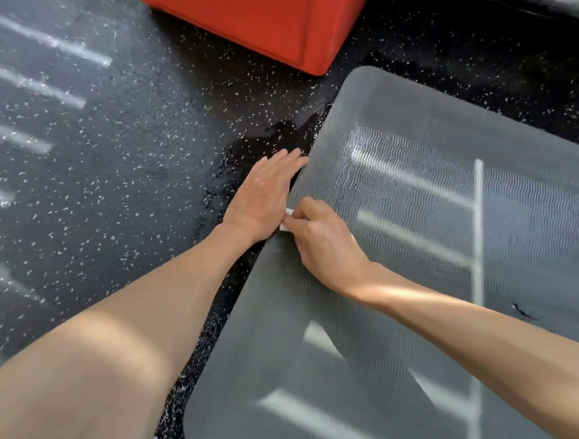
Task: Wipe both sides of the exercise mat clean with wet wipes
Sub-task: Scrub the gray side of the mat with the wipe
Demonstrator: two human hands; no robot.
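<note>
Mat: the mat (396,295) lies flat on the speckled floor (113,172), ribbed face up, with its left edge under both hands.
Left hand: the left hand (262,200) is flat with straight fingers and lies along the mat's edge, fingertips touching it. It holds nothing.
Right hand: the right hand (327,242) is curled, knuckles up, on the mat just inside the same edge, and pinches the wipe.
Wipe: the wipe (286,219) is bunched small. Only a white corner shows between the two hands, right at the edge.
Step, as I judge it: wiping the border of the top face, or getting ready to lift the edge. The underside looks not yet done.
Risk, wipe coverage: so tight a wad touches little surface, so streaks and missed strips are likely.
Risk, floor dirt: a wet patch (287,133) darkens the floor beside the edge. If the wipe slips off the mat it would pick up grit and smear it back on.
Risk, flipping: a block (261,15) stands near the far corner and could catch the mat as it turns.
Risk, missed spot: a dark mark (523,312) lies well away from the hands and is easy to overlook.
Risk, slip: the left hand could slide if it bears down on the wet floor.
</note>
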